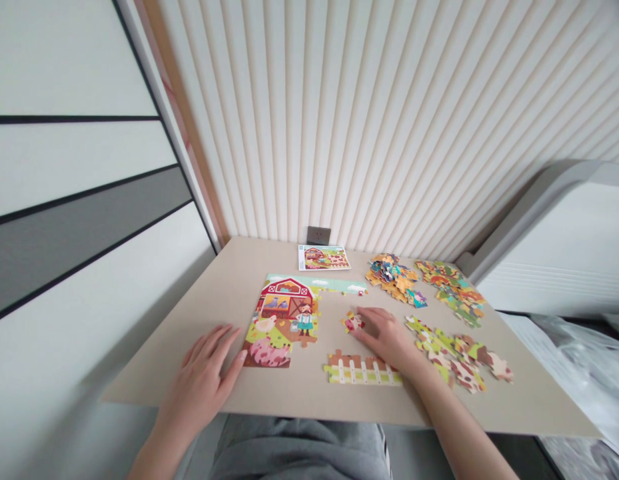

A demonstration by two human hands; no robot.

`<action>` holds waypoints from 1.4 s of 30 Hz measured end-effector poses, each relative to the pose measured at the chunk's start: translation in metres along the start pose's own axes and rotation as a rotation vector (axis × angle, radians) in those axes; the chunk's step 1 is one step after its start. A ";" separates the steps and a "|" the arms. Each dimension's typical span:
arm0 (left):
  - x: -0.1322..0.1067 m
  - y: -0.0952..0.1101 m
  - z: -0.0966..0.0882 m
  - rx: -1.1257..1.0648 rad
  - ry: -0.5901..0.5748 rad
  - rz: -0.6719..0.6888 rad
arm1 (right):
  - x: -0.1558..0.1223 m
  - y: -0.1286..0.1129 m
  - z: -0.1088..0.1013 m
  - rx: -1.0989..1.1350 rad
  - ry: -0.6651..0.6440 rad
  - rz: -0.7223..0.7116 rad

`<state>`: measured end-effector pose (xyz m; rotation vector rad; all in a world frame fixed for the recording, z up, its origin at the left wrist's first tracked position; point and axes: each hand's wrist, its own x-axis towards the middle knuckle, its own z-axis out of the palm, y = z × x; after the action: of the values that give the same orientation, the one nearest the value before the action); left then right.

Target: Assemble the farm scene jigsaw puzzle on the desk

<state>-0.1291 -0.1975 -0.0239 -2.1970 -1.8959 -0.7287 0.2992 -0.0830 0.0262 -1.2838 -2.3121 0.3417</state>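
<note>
Pressing fingertips of the half-curled right hand onto a puzzle piece, lying on the table between barn section and fence section, grip unclear; resting the spread-open, empty left hand just beside barn section.

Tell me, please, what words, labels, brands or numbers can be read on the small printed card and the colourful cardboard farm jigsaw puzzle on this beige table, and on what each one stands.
No text is legible: the rectangular printed cardboard picture card has a pale strip of small print along its left edge, too small to read, and the cardboard farm jigsaw puzzle shows only white crosses on its red barn, no lettering.
</note>
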 end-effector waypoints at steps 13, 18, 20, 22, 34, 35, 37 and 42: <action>-0.003 -0.003 -0.001 0.019 -0.022 -0.025 | -0.008 -0.005 0.003 0.047 -0.036 0.108; -0.004 -0.004 0.000 0.030 -0.019 -0.023 | -0.012 -0.001 0.002 0.014 -0.035 0.146; -0.004 -0.004 0.000 0.029 -0.018 -0.022 | -0.012 0.002 0.002 0.001 -0.030 0.147; -0.003 -0.003 -0.001 0.024 -0.013 -0.022 | -0.012 0.005 0.003 0.000 -0.026 0.136; -0.002 -0.003 -0.001 -0.001 0.013 -0.018 | -0.012 0.008 0.001 0.040 -0.016 0.092; -0.002 -0.003 -0.001 -0.001 0.010 -0.018 | -0.013 0.007 0.000 0.043 -0.020 0.091; -0.002 -0.003 -0.001 0.005 0.002 -0.019 | -0.013 0.005 -0.002 0.049 -0.026 0.089; -0.002 -0.007 0.001 0.005 -0.010 -0.021 | -0.014 0.001 -0.007 0.031 -0.028 0.101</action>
<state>-0.1355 -0.1979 -0.0268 -2.1856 -1.9263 -0.7168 0.3099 -0.0940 0.0276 -1.3913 -2.2608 0.4300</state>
